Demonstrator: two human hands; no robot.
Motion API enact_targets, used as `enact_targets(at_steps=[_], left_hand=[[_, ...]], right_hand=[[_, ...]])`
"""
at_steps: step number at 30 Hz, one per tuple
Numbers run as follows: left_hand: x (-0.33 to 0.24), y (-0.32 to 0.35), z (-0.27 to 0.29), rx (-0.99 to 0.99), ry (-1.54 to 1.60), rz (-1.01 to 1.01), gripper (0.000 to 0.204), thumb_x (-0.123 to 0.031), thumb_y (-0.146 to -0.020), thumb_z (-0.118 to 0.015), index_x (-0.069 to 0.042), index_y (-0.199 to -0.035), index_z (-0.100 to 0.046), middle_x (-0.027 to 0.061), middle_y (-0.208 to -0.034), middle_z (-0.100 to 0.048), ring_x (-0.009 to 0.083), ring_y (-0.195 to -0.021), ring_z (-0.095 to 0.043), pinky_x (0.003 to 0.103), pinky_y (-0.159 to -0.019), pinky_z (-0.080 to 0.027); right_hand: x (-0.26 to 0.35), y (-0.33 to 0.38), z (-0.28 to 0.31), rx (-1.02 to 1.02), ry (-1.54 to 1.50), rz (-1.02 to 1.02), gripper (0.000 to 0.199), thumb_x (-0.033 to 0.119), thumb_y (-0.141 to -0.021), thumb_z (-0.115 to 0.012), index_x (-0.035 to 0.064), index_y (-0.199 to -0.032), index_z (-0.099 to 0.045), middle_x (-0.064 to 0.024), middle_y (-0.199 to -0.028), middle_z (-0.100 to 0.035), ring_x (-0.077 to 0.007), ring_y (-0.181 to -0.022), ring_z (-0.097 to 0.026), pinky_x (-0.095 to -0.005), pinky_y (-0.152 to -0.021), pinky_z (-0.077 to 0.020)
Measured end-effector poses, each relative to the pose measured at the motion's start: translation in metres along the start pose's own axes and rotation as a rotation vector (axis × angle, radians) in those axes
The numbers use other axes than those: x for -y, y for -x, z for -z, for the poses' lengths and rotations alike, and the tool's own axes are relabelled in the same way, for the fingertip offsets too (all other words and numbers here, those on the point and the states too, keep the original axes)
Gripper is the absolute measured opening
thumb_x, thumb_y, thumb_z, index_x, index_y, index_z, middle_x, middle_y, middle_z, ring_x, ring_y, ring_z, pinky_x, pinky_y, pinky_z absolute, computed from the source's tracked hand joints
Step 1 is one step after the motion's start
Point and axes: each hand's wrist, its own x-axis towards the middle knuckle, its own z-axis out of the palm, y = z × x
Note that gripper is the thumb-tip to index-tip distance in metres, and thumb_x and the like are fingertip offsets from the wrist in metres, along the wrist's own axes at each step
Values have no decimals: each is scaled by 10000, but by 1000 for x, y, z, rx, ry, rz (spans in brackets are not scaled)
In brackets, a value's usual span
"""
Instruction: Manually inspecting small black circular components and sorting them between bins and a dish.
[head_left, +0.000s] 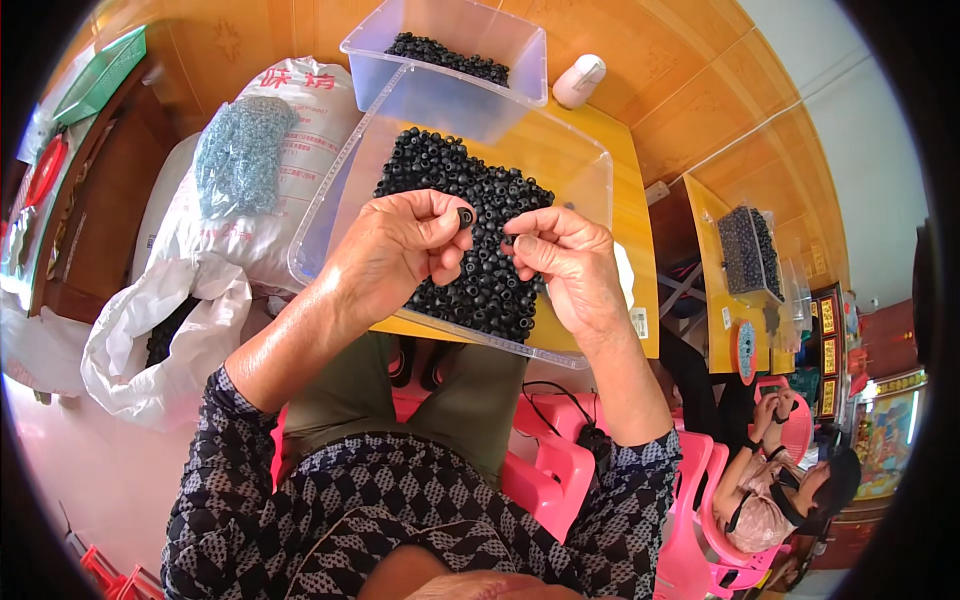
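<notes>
1. A person in a black-and-grey patterned top sits at a yellow table, both bare hands raised over a clear plastic tub.
2. The left hand grasps a small round black piece, pinched between thumb and forefinger, its hollow face in view above the tub.
3. The right hand faces it just across a narrow gap, thumb and fingertips drawn together beside a small dark spot; whether they grip a piece, or one merely shows behind them, cannot be told.
4. Beneath the hands, a heap of loose black pieces spreads across the tub, whose near edge reaches over the person's lap.
5. Behind it on the table stands a second clear tub, holding more of the black pieces, with a pale bottle at its right.
6. At left, a bag of bluish material rests on a white sack, above an open white plastic bag with dark contents.
7. At lower right, a co-worker sits on a pink chair, hands raised close together.
</notes>
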Motion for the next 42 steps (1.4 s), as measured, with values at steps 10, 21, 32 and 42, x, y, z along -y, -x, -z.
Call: enact_targets(at_steps=[10,21,32,42], left_hand=[[3,2,4,36,61,8,91,-97,-861,-551,-11,-892,-543,70,-745,-569,117,-583,-521,243,-528,-410],[1,3,0,30,36,-6,88,-64,-860,-540,14,-901,-547,86,-738,-571,127,-584,-528,245,-520,-421],[2,4,-1,26,-52,-31,118,-61,-841,-553,29,-917,-551,92,-730,-588,135,-570,-543,253,-510,-414],[1,5,-3,-11,-126,-43,112,-52,-839,-552,28,-919,-555,89,-727,-588,133,-591,-549,248,-505,-421]], right_hand=[[-3,1,-12,13,-63,123,135,-17,-742,-651,-8,-869,-608,-74,-771,-622,-111,-656,-565,-204,-565,-437],[2,2,-25,-22,-8,230,170,-66,-713,-666,-18,-867,-609,-56,-814,-618,-92,-699,-573,-190,-633,-477],[3,3,-29,-80,-12,202,157,-37,-716,-676,-12,-858,-615,-40,-753,-613,-86,-639,-559,-185,-587,-452],[0,3,-31,-96,25,176,138,-13,-720,-681,-18,-842,-618,-47,-738,-612,-86,-606,-529,-186,-555,-429]])
